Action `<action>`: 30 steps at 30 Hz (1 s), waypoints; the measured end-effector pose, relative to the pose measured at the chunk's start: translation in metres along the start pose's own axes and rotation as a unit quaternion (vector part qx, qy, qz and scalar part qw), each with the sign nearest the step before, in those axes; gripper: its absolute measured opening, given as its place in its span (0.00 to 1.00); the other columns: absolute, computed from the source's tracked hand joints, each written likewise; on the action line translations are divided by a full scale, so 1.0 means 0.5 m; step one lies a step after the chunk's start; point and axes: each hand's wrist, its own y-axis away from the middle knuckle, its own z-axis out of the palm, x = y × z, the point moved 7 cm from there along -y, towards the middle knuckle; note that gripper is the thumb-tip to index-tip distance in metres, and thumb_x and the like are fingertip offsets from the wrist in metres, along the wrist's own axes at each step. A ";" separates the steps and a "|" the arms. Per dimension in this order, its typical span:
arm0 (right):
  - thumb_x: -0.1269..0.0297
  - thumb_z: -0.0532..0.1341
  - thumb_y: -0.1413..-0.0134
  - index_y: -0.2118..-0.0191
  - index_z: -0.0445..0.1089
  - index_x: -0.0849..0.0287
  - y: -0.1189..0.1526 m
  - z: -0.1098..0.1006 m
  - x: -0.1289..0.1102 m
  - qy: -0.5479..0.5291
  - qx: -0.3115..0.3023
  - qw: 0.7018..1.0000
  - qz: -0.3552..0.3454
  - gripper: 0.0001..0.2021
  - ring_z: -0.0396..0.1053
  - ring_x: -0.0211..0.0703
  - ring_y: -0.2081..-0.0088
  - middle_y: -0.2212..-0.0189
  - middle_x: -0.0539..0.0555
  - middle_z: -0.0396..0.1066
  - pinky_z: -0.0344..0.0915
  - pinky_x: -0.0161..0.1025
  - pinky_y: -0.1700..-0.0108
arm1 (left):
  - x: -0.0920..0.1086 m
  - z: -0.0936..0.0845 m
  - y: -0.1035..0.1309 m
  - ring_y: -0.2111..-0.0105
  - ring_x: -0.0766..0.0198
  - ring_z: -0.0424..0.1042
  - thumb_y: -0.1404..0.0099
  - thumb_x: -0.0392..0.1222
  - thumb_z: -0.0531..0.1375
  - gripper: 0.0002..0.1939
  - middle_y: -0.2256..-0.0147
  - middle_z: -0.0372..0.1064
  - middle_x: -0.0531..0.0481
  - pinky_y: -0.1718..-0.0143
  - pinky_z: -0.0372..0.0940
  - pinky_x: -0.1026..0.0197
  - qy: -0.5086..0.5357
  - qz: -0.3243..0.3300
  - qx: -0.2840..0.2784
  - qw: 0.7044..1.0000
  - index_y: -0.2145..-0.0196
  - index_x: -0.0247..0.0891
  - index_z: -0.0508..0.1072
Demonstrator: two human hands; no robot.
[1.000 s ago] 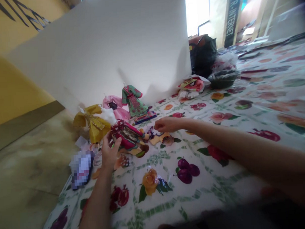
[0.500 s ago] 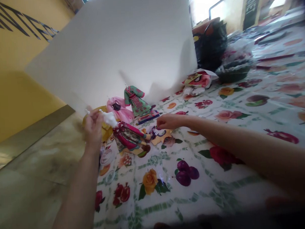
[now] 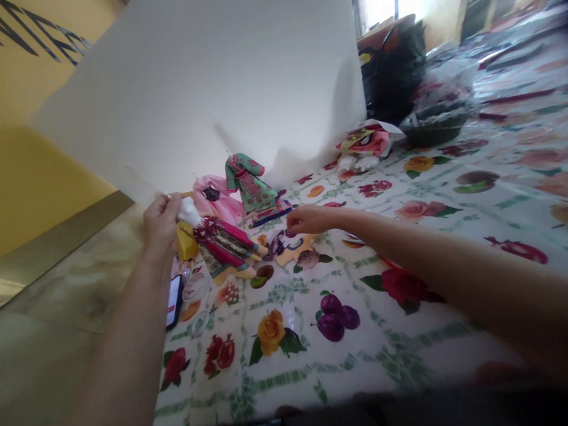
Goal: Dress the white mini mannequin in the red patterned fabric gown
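My left hand (image 3: 160,218), fingers closed, grips the white upper end of a small cloth doll (image 3: 226,240) over the table's left edge. The doll leans to the right in a magenta and patterned skirt. My right hand (image 3: 307,219) is closed above a purple and white patterned scrap (image 3: 281,244) and a tan cut piece (image 3: 301,246). What its fingers hold, if anything, is hidden. Behind the doll stand a pink doll dress (image 3: 217,197) and a green embroidered doll dress (image 3: 250,183). Yellow cloth (image 3: 186,242) shows under the left hand.
A white board (image 3: 204,73) rises behind the dresses. On the flowered tablecloth (image 3: 288,325), a phone (image 3: 174,301) lies at the left edge. Folded cloth (image 3: 268,212) lies by the green dress. Farther right are bundled cloth (image 3: 368,142), a black bag (image 3: 393,72) and a plastic-covered bowl (image 3: 437,127).
My left hand has drawn the doll a little to the left. The right hand stays about where it was. The view has shifted slightly, and the phone now shows more fully.
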 end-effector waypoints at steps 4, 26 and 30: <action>0.69 0.61 0.47 0.66 0.75 0.58 -0.002 -0.004 0.012 -0.005 0.009 1.000 0.002 0.05 0.70 0.44 0.66 0.65 0.56 0.76 0.60 0.36 0.68 | 0.017 -0.017 -0.025 0.73 0.69 0.67 0.41 0.47 0.65 0.11 0.73 0.70 0.52 0.72 0.63 0.66 0.026 0.000 0.018 1.000 0.70 0.35 0.75; 0.70 0.64 0.49 0.68 0.75 0.58 0.000 0.001 0.036 -0.008 0.006 1.000 0.025 0.02 0.71 0.47 0.64 0.64 0.56 0.76 0.61 0.38 0.66 | -0.047 -0.001 0.022 0.64 0.67 0.69 0.48 0.45 0.68 0.21 0.60 0.70 0.51 0.66 0.64 0.67 0.081 0.014 0.005 0.997 0.57 0.39 0.71; 0.71 0.65 0.51 0.72 0.73 0.56 -0.001 0.003 0.041 -0.021 0.017 0.999 0.028 0.03 0.71 0.48 0.66 0.67 0.56 0.76 0.61 0.40 0.67 | -0.043 -0.037 0.054 0.57 0.63 0.69 0.43 0.42 0.67 0.20 0.57 0.69 0.50 0.59 0.66 0.64 0.032 0.050 0.072 0.996 0.54 0.37 0.70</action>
